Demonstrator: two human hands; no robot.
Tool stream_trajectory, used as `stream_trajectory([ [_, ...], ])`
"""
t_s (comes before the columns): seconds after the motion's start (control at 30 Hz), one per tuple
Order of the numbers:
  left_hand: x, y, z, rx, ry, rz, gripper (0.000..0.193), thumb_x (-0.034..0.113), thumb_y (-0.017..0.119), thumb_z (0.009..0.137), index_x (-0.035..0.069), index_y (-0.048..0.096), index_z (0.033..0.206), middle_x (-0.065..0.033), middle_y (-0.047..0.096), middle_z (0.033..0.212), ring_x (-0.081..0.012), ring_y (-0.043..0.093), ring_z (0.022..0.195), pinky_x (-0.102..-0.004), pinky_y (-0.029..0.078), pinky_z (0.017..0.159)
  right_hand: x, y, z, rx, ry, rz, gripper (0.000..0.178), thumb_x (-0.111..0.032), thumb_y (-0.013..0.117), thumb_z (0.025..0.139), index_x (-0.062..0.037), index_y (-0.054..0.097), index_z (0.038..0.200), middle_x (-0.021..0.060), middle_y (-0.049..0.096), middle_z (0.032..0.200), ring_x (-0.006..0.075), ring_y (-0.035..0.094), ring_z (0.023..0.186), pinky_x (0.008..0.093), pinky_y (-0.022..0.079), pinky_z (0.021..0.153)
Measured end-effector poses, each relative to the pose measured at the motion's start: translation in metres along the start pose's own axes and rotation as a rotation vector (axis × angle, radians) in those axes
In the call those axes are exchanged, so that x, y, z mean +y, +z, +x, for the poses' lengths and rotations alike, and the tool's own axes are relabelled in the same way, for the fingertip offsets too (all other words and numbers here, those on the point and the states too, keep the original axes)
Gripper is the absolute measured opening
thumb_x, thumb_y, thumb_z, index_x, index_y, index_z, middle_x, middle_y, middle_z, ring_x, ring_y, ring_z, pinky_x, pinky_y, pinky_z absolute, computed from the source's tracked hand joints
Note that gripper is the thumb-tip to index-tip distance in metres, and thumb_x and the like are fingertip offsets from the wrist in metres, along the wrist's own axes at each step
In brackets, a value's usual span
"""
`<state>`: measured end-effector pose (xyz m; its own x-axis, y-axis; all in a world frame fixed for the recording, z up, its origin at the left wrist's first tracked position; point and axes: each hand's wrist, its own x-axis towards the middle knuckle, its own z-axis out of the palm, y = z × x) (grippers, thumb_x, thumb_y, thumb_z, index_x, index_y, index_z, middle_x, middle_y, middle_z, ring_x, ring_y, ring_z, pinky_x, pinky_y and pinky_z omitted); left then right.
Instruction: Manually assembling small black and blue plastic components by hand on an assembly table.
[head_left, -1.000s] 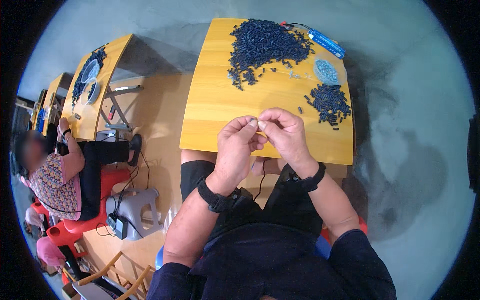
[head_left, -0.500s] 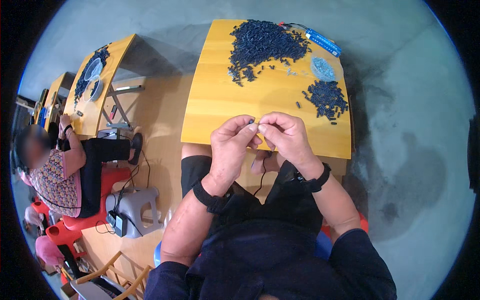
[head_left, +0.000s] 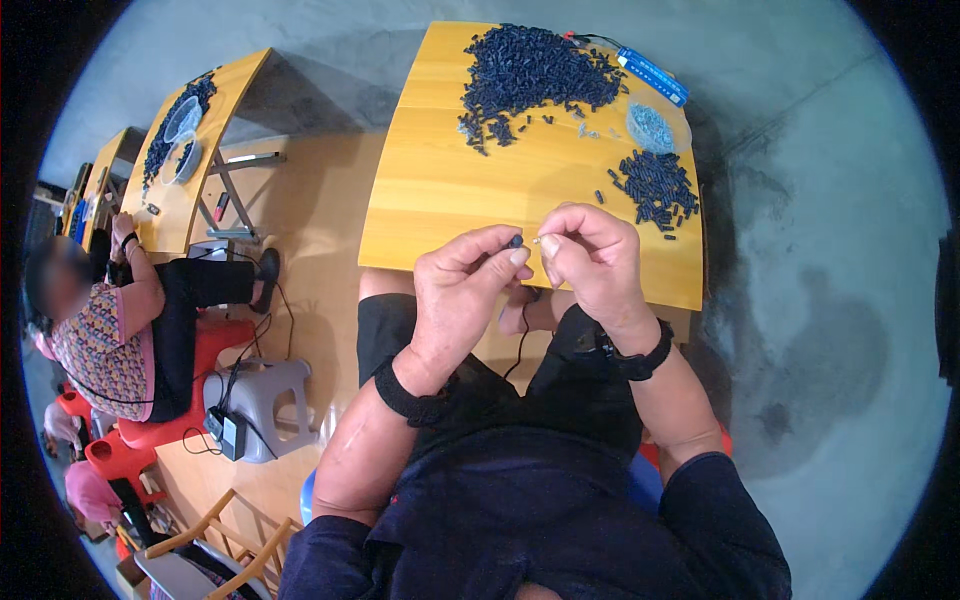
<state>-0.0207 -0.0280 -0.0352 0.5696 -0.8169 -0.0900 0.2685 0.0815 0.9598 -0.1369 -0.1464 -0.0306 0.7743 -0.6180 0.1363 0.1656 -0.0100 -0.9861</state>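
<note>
Over the near edge of the yellow table (head_left: 430,190), my left hand (head_left: 452,290) pinches a small black cylindrical piece (head_left: 516,241) between thumb and index finger. Just to its right, my right hand (head_left: 597,262) pinches a tiny pale metallic-looking piece (head_left: 537,240); most of it is hidden by the fingertips. A small gap separates the two pieces. A large heap of black cylindrical pieces (head_left: 535,75) covers the table's far part. Nearer my right hand lies a smaller pile of similar pieces (head_left: 655,187), with a clear plastic tub of tiny light-blue parts (head_left: 650,128) just beyond it.
A blue bar-shaped device (head_left: 653,77) with a cable lies at the far right corner. A few pale bits (head_left: 588,131) are scattered near the big heap. To the left, a person (head_left: 105,340) sits at another table (head_left: 225,105). A grey stool (head_left: 265,400) carries cables and adapters.
My hands have drawn apart slightly, the right one moving to the right. The pale piece in its fingers and the black piece in my left hand now show. The whole view has shifted a little.
</note>
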Motion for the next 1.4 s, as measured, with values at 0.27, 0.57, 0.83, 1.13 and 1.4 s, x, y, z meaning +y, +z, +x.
stream_trajectory([
  [0.27, -0.004, -0.005, -0.004, -0.041, 0.091, 0.002, 0.02, -0.003, 0.064, 0.087, -0.005, 0.063, 0.107, -0.011, 0.069, 0.091, -0.0152, 0.067, 0.079, -0.0261, 0.056, 0.073, -0.006, 0.012, -0.004, -0.003, 0.0, 0.087, 0.005, -0.001, 0.057, 0.087, -0.0003, 0.062, 0.088, -0.0017, 0.059, 0.071, 0.0012, 0.051, 0.055, 0.0172, 0.042, 0.048],
  [0.57, -0.007, -0.01, -0.007, -0.098, 0.12, -0.07, 0.014, -0.004, 0.06, 0.089, -0.004, 0.062, 0.103, -0.0108, 0.068, 0.094, -0.0157, 0.067, 0.082, -0.0268, 0.055, 0.074, -0.007, 0.012, -0.007, -0.039, 0.021, 0.033, 0.006, -0.002, 0.056, 0.088, -0.0007, 0.062, 0.086, -0.001, 0.059, 0.067, 0.0009, 0.051, 0.052, 0.0163, 0.04, 0.039],
  [0.83, -0.002, -0.018, -0.002, 0.074, -0.013, -0.253, 0.012, 0.007, 0.064, 0.087, 0.0, 0.065, 0.097, -0.0042, 0.062, 0.075, -0.0131, 0.057, 0.065, -0.0251, 0.044, 0.062, -0.002, 0.016, -0.008, -0.03, 0.045, 0.109, 0.005, -0.001, 0.056, 0.088, 0.0003, 0.061, 0.087, 0.0012, 0.06, 0.066, 0.0032, 0.054, 0.051, 0.0173, 0.04, 0.037],
  [1.13, 0.006, -0.019, 0.006, 0.017, -0.179, -0.46, 0.012, 0.007, 0.06, 0.089, 0.002, 0.064, 0.1, -0.0076, 0.065, 0.079, -0.0164, 0.06, 0.064, -0.0274, 0.047, 0.06, 0.009, 0.022, -0.011, -0.078, 0.113, 0.283, 0.005, 0.0, 0.056, 0.088, 0.0023, 0.061, 0.09, 0.003, 0.061, 0.079, 0.0085, 0.059, 0.061, 0.0222, 0.049, 0.055],
  [1.4, -0.004, -0.023, 0.003, -0.104, -0.206, -0.599, 0.014, 0.014, 0.064, 0.09, 0.001, 0.064, 0.096, -0.0077, 0.067, 0.082, -0.015, 0.063, 0.066, -0.0275, 0.051, 0.064, 0.006, 0.022, -0.009, -0.013, 0.065, 0.227, 0.006, 0.001, 0.056, 0.088, 0.003, 0.06, 0.091, 0.0043, 0.061, 0.079, 0.0085, 0.059, 0.062, 0.0217, 0.05, 0.055],
])
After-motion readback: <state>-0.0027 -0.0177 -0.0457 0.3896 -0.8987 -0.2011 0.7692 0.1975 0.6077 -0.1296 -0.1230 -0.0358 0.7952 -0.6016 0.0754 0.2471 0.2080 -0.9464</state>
